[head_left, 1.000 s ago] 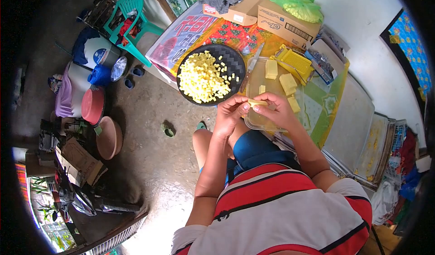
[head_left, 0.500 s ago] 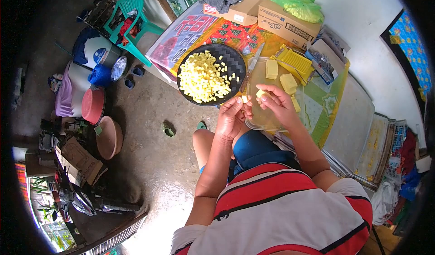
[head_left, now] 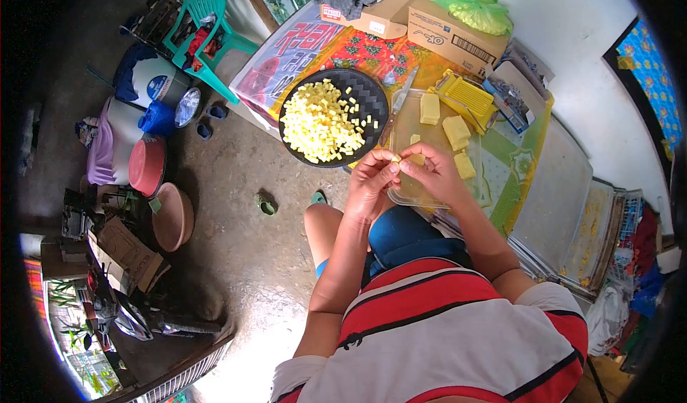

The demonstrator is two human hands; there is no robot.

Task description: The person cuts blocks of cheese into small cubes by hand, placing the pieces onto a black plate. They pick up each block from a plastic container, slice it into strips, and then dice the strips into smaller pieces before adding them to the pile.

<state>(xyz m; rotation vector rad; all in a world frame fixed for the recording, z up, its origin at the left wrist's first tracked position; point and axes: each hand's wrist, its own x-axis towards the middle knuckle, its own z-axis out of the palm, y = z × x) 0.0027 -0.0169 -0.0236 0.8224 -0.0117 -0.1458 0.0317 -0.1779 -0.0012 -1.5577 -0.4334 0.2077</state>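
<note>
My left hand [head_left: 368, 182] and my right hand [head_left: 435, 174] meet fingertip to fingertip over the near left part of a clear plastic tray [head_left: 404, 194]. Both pinch one small pale-yellow piece [head_left: 396, 159], which looks like cheese and is partly covered by the fingers. Beyond my right hand, larger pale-yellow blocks [head_left: 456, 132] lie on the tray. Left of my hands, a round black tray [head_left: 372, 95] carries a heap of small pale-yellow cubes [head_left: 322, 124]. A knife [head_left: 404, 95] lies between the two trays, its blade pointing away from me.
A yellow slotted plastic holder [head_left: 465, 101] stands behind the blocks, beside a small open box [head_left: 509, 106]. Cardboard boxes [head_left: 458, 34] and a green plastic bag [head_left: 469, 6] line the table's back. Basins [head_left: 173, 217] and a green chair [head_left: 207, 38] stand on the floor to the left.
My right hand has moved left to meet my left hand, and their fingertips now touch around one small piece. Pieces on the tray near my right fingers show now.
</note>
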